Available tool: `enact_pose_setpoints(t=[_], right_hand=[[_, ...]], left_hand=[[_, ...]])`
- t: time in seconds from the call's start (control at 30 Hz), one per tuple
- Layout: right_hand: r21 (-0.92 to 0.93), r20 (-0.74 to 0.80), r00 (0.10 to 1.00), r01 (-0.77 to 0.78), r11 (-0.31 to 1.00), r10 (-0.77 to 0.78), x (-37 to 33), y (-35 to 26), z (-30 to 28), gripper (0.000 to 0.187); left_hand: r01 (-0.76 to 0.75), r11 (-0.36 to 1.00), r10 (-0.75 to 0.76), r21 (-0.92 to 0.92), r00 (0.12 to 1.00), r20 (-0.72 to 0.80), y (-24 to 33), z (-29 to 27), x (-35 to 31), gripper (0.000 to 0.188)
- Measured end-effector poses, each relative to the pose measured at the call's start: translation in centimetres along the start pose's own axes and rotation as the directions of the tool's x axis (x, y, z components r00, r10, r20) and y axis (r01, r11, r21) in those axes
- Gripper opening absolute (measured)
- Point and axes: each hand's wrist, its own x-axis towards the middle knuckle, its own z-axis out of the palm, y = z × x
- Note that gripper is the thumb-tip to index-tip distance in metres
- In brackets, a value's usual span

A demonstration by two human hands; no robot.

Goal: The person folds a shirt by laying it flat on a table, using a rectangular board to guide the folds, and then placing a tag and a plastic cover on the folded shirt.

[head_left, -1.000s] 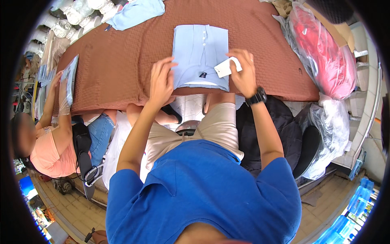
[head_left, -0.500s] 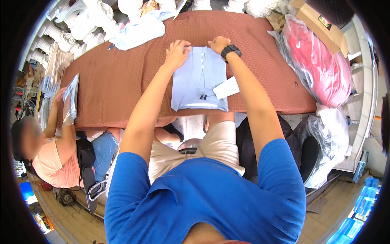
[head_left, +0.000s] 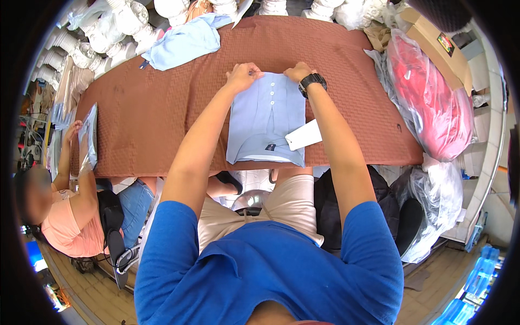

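A light-blue buttoned shirt [head_left: 250, 116], folded into a flat rectangle, lies before me with its collar toward me and overlapping the table's front edge. At its far left corner, my left hand [head_left: 244, 77] is closed, fingertips pinching the fabric edge. My right hand [head_left: 299, 73], with a black watch [head_left: 312, 81] on the wrist, has its fingers curled closed on the far right corner. A white hang tag [head_left: 304, 135] rests over the shirt's right side, beside my right forearm. A small dark label [head_left: 270, 147] shows inside the collar.
Brown textured cloth [head_left: 146, 119] covers the table. Another light-blue garment [head_left: 187, 43] lies at the far left. Red items in clear plastic [head_left: 428, 95] and a cardboard box [head_left: 436, 46] crowd the right side. At left, a seated person [head_left: 76, 216] handles a plastic-wrapped packet [head_left: 88, 135].
My left fingers, spread before, have drawn together on the shirt's far edge. My right fingers have curled in at their corner. The whole view has shifted slightly.
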Motion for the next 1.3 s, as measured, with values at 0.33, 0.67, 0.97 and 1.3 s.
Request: enact_pose_setpoints(t=[0.33,0.67,0.97,1.3], right_hand=[[0.245,0.258,0.744,0.566,0.787,-0.616,1.4,1.4,-0.1,0.039],[0.079,0.4,0.728,0.578,0.812,-0.557,1.3,1.2,-0.3,0.084],[-0.378,-0.083,0.509,0.78,0.5,-0.857,-4.3,5.6,4.0,0.059],[0.012,-0.162,0.62,0.779,0.626,-0.768,-11.4,8.9,-0.2,0.058]], left_hand=[[-0.101,0.993,0.113,-0.057,0.95,0.291,-1.4,-2.0,1.5,0.05],[-0.002,1.0,-0.009,0.03,0.928,0.372,-3.2,-3.9,1.9,0.055],[-0.543,0.771,0.598,0.333,0.797,-0.086,1.1,1.7,-8.1,0.048],[-0.495,0.781,0.554,0.382,0.83,-0.057,-0.6,-0.6,-12.5,0.059]])
